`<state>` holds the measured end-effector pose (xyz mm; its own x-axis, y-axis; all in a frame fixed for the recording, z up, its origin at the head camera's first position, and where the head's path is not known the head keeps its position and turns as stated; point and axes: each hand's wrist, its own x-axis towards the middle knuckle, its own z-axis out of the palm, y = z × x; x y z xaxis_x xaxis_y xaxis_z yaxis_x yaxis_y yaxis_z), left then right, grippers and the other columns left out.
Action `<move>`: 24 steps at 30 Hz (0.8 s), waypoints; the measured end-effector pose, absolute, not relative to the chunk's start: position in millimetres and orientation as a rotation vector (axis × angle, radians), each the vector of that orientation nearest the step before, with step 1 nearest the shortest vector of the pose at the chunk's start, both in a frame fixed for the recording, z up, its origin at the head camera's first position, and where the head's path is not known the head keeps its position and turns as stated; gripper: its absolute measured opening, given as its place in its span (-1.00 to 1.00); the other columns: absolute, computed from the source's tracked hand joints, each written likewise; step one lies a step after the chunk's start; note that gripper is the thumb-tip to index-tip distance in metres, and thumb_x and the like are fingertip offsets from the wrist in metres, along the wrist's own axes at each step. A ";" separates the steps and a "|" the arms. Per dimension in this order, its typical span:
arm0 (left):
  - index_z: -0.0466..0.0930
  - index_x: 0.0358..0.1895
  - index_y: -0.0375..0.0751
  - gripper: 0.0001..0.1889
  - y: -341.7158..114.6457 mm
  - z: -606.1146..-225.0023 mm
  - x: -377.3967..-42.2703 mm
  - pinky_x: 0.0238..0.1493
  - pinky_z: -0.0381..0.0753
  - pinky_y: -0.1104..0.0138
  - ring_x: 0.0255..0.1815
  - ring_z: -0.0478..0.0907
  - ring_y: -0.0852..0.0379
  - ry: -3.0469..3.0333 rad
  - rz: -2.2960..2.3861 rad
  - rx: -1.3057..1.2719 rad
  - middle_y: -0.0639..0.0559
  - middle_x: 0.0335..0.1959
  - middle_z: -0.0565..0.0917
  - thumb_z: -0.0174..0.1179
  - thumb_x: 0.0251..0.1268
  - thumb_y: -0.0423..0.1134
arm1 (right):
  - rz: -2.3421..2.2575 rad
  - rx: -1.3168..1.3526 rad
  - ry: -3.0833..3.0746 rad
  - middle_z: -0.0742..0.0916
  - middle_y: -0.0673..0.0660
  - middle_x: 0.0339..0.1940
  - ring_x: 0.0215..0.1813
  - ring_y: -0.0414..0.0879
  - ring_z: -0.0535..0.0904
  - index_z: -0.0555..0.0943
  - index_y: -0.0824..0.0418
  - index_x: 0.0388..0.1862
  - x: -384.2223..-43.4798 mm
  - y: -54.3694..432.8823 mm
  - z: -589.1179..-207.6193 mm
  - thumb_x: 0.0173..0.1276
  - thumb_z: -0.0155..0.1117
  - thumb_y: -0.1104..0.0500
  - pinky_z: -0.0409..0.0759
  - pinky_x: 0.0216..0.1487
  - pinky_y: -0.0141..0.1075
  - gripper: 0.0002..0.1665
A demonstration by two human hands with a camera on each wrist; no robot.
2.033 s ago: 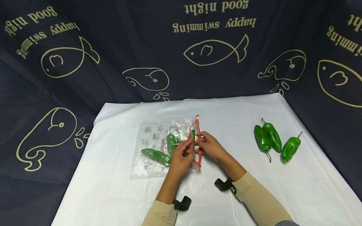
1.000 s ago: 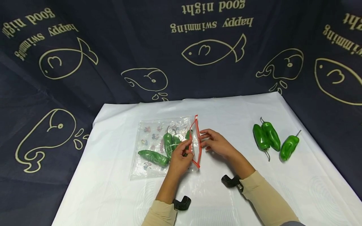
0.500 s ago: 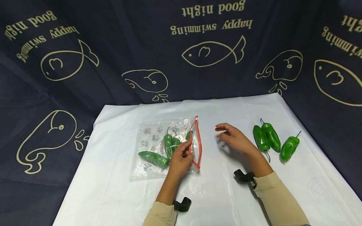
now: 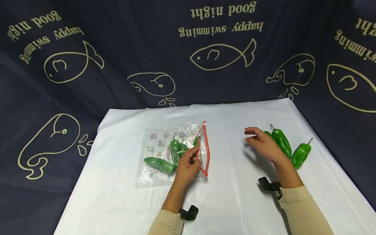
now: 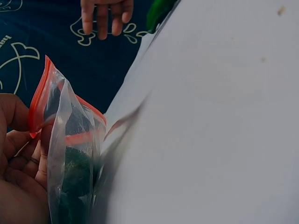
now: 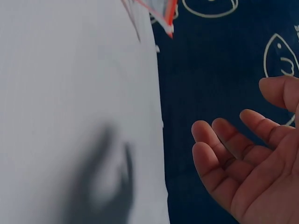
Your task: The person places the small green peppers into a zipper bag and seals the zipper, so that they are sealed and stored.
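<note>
A clear zip bag [image 4: 149, 137] with a red zip edge and small printed figures lies on the table, several green peppers [image 4: 160, 164] inside it. My left hand [image 4: 187, 166] pinches the near side of its mouth, and the red edges stand apart there. In the left wrist view the thumb and fingers grip the red strip [image 5: 39, 105]. My right hand [image 4: 264, 143] is in the air with loosely bent fingers and holds nothing. It partly covers one of the loose green peppers [image 4: 282, 142] at the right; another pepper [image 4: 301, 155] lies beside them.
A white cloth [image 4: 220, 202] covers the table. Behind and at both sides hangs a dark blue curtain [image 4: 182, 88] printed with fish, whales and lettering. Black wrist cameras [image 4: 189, 212] sit on both wrists.
My right hand has let go of the bag's red edge and moved right, to the loose peppers. My left hand has stayed at the bag's mouth.
</note>
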<state>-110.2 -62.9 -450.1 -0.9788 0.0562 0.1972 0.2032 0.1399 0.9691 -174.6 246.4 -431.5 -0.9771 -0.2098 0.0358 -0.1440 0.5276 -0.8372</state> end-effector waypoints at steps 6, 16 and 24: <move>0.53 0.20 -0.52 -0.47 -63.3 -451.0 -110.4 -0.37 0.46 0.52 -0.30 0.48 0.10 -2.275 -1.974 -0.268 -0.32 0.16 0.56 0.13 0.06 -0.68 | -1.386 -0.261 2.777 0.52 0.42 0.29 0.19 0.25 0.51 0.35 0.34 0.39 -170.3 268.6 -431.1 0.53 0.11 0.11 0.48 -0.12 -0.48 -0.44; 0.53 0.20 -0.53 -0.48 -62.8 -451.2 -110.2 -0.40 0.45 0.56 -0.31 0.48 0.13 -2.273 -1.984 -0.269 -0.33 0.17 0.55 0.13 0.07 -0.69 | -1.239 -0.110 2.866 0.49 0.47 0.29 0.23 0.37 0.44 0.29 0.36 0.43 -163.9 298.3 -425.5 0.54 0.07 -0.02 0.47 0.06 0.16 -0.34; 0.52 0.20 -0.53 -0.48 -62.9 -451.8 -110.3 -0.40 0.45 0.55 -0.31 0.47 0.14 -2.269 -1.984 -0.277 -0.32 0.17 0.55 0.13 0.07 -0.69 | -1.018 -0.189 2.891 0.41 0.54 0.34 0.14 0.43 0.50 0.22 0.46 0.45 -163.8 312.7 -428.2 0.53 0.10 -0.02 0.59 -0.09 0.15 -0.25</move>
<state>-110.3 -62.9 -451.8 -0.9768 0.0619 0.2052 0.2117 0.1270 0.9691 -163.8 312.7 -428.2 -0.9899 -0.1392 -0.0253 -0.0926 0.7728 -0.6278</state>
